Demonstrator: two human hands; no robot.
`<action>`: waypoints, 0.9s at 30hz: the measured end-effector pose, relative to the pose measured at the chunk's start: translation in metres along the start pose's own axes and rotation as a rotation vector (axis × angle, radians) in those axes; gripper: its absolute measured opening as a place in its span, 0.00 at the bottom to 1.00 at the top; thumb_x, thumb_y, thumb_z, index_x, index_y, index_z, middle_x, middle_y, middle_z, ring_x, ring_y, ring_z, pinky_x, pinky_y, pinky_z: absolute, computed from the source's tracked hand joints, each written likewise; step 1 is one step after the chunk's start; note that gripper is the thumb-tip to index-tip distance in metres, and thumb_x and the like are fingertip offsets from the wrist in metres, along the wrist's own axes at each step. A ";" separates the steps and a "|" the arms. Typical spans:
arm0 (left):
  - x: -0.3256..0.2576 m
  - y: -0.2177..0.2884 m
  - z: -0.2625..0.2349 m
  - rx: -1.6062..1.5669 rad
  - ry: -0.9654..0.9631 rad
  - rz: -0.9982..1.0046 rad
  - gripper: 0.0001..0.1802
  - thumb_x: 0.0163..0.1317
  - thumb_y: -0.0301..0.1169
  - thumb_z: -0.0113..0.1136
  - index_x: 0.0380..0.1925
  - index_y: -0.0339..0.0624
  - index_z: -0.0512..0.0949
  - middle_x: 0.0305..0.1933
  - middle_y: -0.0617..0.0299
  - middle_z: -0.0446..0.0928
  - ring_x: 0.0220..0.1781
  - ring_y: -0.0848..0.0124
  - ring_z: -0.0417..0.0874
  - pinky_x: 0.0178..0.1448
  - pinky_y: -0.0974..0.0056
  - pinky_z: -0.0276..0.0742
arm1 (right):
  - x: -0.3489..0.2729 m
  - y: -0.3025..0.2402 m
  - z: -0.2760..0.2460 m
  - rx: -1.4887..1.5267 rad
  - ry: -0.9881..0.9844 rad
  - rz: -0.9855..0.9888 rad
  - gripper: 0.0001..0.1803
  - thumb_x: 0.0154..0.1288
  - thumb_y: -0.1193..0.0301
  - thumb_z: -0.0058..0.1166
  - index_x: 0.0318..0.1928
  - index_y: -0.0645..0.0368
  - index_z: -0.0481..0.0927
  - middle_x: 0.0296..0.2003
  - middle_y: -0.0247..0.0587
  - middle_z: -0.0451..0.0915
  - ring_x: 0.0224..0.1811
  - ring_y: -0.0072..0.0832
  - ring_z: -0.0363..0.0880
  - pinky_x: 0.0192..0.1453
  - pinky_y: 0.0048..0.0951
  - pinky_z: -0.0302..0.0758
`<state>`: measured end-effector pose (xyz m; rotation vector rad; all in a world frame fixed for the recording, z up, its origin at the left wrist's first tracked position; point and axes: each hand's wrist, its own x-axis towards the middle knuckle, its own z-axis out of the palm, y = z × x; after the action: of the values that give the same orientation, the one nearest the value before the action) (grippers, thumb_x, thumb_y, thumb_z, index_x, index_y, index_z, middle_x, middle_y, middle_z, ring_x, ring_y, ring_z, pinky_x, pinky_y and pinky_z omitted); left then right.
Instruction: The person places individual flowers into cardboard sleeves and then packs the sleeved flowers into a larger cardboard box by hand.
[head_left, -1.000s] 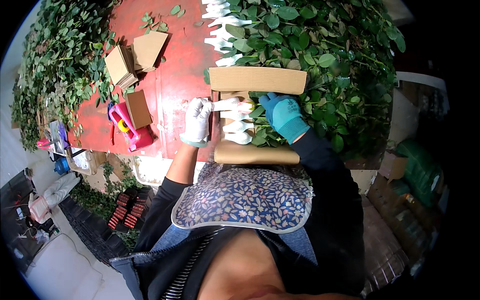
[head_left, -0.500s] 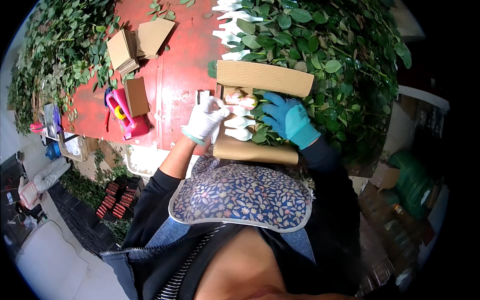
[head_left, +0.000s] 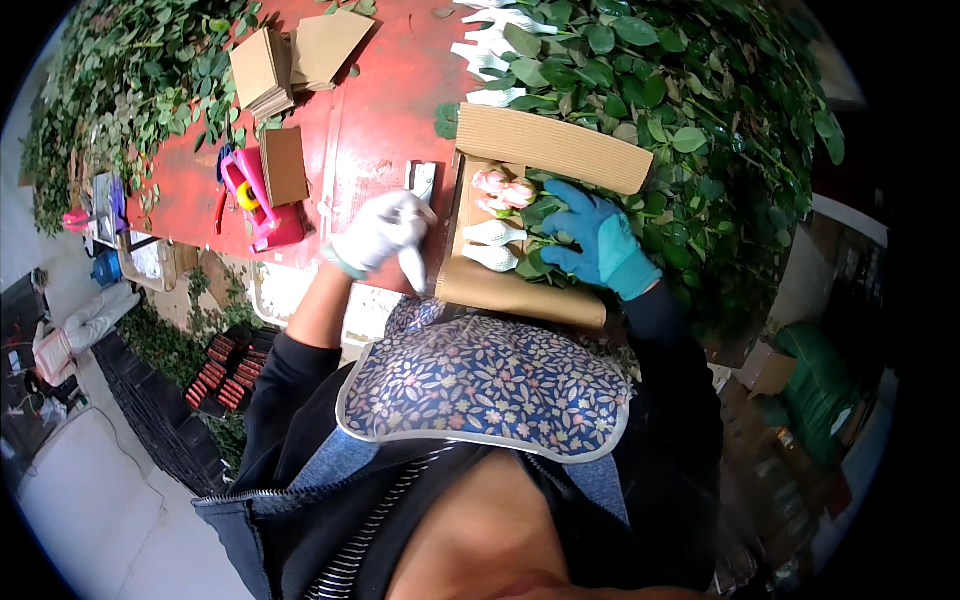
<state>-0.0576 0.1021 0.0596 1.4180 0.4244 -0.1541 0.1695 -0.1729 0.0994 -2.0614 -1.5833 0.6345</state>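
Observation:
My left hand (head_left: 385, 235), in a white glove and blurred, is closed beside the box's left edge. A limp white mesh flower sleeve (head_left: 412, 270) hangs from its fingers. My right hand (head_left: 595, 240), in a blue-green glove, lies with fingers spread over leafy rose stems (head_left: 543, 212). Between the hands is a corrugated cardboard wrap (head_left: 550, 145), its far and near flaps raised. On it lie several bare pink roses (head_left: 492, 183), heads to the left. Nearer me, two more heads remain in white mesh sleeves (head_left: 493, 233).
A metal tool (head_left: 423, 182) lies left of the wrap. Further left are a pink tape dispenser (head_left: 265, 215), a brown card block (head_left: 284, 167) and stacked cardboard pieces (head_left: 265, 75) on the red table (head_left: 370, 110). Leafy stems (head_left: 690, 140) with sleeved heads (head_left: 490, 58) fill the right.
My left hand has pulled a mesh sleeve off a rose and moved left with it, baring another pink head. My right hand stays on the stems. The whole view has shifted slightly.

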 end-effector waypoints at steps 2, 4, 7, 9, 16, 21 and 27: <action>0.010 -0.013 0.041 0.039 0.004 -0.051 0.08 0.60 0.28 0.63 0.31 0.42 0.72 0.33 0.65 0.74 0.36 0.78 0.73 0.42 0.69 0.72 | -0.001 -0.006 0.003 -0.101 -0.066 0.018 0.12 0.55 0.61 0.63 0.39 0.49 0.82 0.67 0.41 0.65 0.46 0.49 0.76 0.51 0.51 0.73; 0.019 -0.012 0.058 0.294 -0.003 0.097 0.11 0.61 0.37 0.65 0.33 0.44 0.75 0.27 0.59 0.76 0.31 0.66 0.79 0.39 0.62 0.75 | -0.003 -0.005 0.015 -0.194 -0.052 0.041 0.10 0.56 0.61 0.62 0.37 0.49 0.81 0.68 0.41 0.65 0.45 0.49 0.76 0.51 0.52 0.73; 0.026 -0.001 0.058 0.592 -0.043 0.204 0.09 0.65 0.35 0.61 0.35 0.42 0.78 0.26 0.57 0.76 0.30 0.64 0.80 0.38 0.62 0.76 | -0.003 -0.009 0.020 -0.285 -0.047 0.072 0.08 0.55 0.63 0.62 0.33 0.50 0.80 0.67 0.41 0.66 0.43 0.48 0.77 0.48 0.51 0.73; 0.025 0.005 0.057 0.681 -0.046 0.239 0.08 0.66 0.35 0.59 0.34 0.42 0.78 0.26 0.56 0.76 0.31 0.62 0.80 0.38 0.60 0.75 | -0.002 -0.011 0.022 -0.326 -0.035 0.079 0.08 0.53 0.65 0.64 0.32 0.52 0.81 0.66 0.43 0.69 0.42 0.46 0.78 0.46 0.48 0.74; 0.004 0.009 0.044 0.535 0.165 0.218 0.09 0.65 0.36 0.59 0.31 0.42 0.79 0.27 0.53 0.76 0.31 0.56 0.78 0.38 0.57 0.74 | -0.001 -0.002 0.034 -0.075 -0.056 0.265 0.08 0.53 0.66 0.64 0.30 0.53 0.79 0.67 0.40 0.68 0.43 0.46 0.77 0.46 0.49 0.74; -0.083 -0.003 -0.037 0.172 0.409 -0.147 0.06 0.64 0.30 0.62 0.33 0.38 0.81 0.24 0.62 0.77 0.25 0.78 0.77 0.31 0.67 0.74 | 0.000 -0.004 0.024 -0.258 -0.079 0.084 0.07 0.55 0.65 0.62 0.30 0.52 0.78 0.67 0.40 0.67 0.42 0.48 0.77 0.45 0.51 0.73; -0.230 -0.142 -0.117 1.292 0.164 -0.623 0.25 0.57 0.45 0.68 0.52 0.47 0.79 0.51 0.53 0.80 0.52 0.59 0.79 0.57 0.56 0.75 | 0.000 -0.023 -0.025 0.191 -0.061 0.058 0.15 0.58 0.74 0.59 0.48 0.53 0.81 0.64 0.54 0.69 0.52 0.52 0.77 0.55 0.44 0.75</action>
<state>-0.3409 0.1605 0.0039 2.5185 0.9929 -0.9502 0.1673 -0.1698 0.1337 -1.9691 -1.4387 0.8429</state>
